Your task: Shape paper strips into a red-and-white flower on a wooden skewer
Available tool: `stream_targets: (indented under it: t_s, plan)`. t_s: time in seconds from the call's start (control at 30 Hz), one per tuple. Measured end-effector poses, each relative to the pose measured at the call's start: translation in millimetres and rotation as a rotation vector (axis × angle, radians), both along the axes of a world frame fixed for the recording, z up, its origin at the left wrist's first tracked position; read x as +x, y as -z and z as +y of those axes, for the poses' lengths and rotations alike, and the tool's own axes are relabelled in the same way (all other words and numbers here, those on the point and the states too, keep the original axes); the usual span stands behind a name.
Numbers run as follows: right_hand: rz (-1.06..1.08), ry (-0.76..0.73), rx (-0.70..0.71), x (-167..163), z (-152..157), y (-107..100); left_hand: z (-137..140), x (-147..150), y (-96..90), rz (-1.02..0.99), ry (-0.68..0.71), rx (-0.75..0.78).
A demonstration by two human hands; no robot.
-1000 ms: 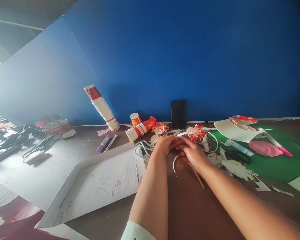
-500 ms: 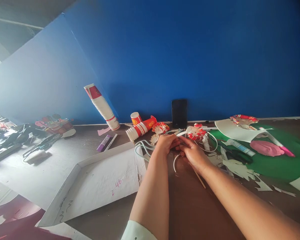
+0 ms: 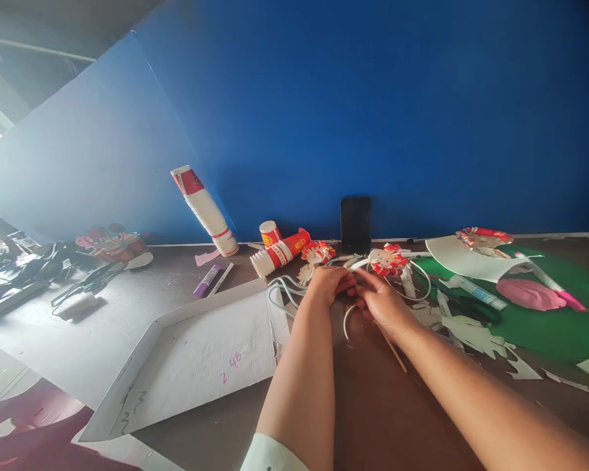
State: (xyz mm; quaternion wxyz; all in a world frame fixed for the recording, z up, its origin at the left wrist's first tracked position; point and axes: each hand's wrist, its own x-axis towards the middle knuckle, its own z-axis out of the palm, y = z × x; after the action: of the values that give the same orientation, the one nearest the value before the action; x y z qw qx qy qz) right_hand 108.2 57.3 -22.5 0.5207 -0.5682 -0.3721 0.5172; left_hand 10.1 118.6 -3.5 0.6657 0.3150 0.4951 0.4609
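My left hand [image 3: 328, 284] is closed, its fingers pinched close to the fingertips of my right hand [image 3: 383, 302], which is closed too. Both appear to grip a white cord [image 3: 358, 264], mostly hidden by the fingers; a curved white end [image 3: 346, 320] hangs below. Just beyond my right hand lies a flower cut from a red and white paper cup [image 3: 389, 260], with the cord looping beside it. A thin wooden stick [image 3: 396, 352] juts out beneath my right hand; whether it is held is unclear. Another cut cup flower [image 3: 318, 252] rests behind my left hand.
A shallow white box [image 3: 196, 366] sits at left, pale cables [image 3: 283, 288] at its corner. Behind are a leaning cup stack [image 3: 209, 212], lying paper cups [image 3: 281, 252] and an upright black phone [image 3: 355, 224]. Paper scraps [image 3: 476, 333], a glue tube [image 3: 478, 291] and a pink marker [image 3: 572, 299] lie right.
The view has shifted slightly, so everything sits a little further right. Both hands stay together at the same spot, with only small finger movement.
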Motion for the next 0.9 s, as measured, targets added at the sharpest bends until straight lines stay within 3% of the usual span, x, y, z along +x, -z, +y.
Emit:
stream_targets:
  t_s: [0.9]
  plan:
    - [-0.027,-0.012,0.022,1.9,1.4,0.2,-0.1,2.2,3.1,0.057,0.014,0.037]
